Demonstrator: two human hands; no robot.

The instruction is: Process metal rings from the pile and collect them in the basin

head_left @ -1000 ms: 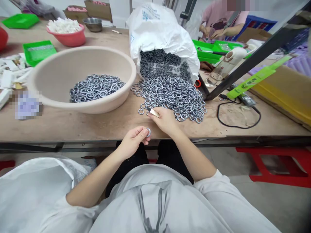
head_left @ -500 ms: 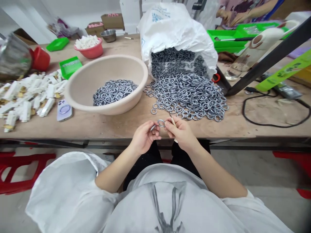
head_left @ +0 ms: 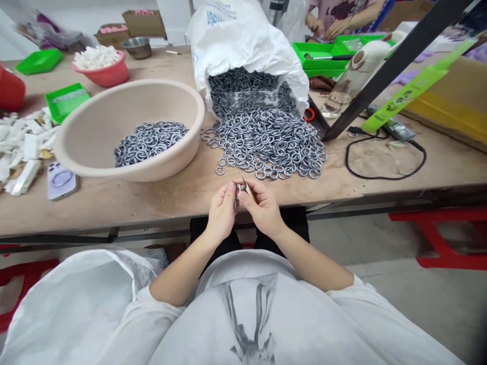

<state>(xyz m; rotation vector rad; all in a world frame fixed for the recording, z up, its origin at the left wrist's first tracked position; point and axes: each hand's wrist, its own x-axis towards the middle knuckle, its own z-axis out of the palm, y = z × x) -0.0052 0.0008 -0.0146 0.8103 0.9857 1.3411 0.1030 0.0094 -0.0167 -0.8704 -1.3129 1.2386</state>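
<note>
My left hand (head_left: 221, 209) is closed on a grey ring (head_left: 238, 188), its thumb and fingers pressed against it at the table's front edge. Close beside it, my right hand (head_left: 267, 209) grips a small pointed tool (head_left: 248, 189) with a dark tip and a pale handle. The fingertips of both hands nearly meet around the ring, so part of it is hidden. Just beyond lies a heap of loose grey rings (head_left: 270, 139), spilling from a white sack (head_left: 243, 40). To the left, a large beige basin (head_left: 87, 116) contains more grey rings (head_left: 150, 143).
A phone (head_left: 61, 180) and white plastic parts (head_left: 30, 144) lie at the left. Behind them are a red bowl (head_left: 110, 76) and green trays (head_left: 68, 101). A dark metal post (head_left: 384, 76) slants up at the right, near a looped black cable (head_left: 348, 162). Another person's hands (head_left: 338, 28) show far back.
My hands have come closer together, and the ring between them is now mostly covered by fingers. The camera view has turned to the right, shifting the table's things leftward.
</note>
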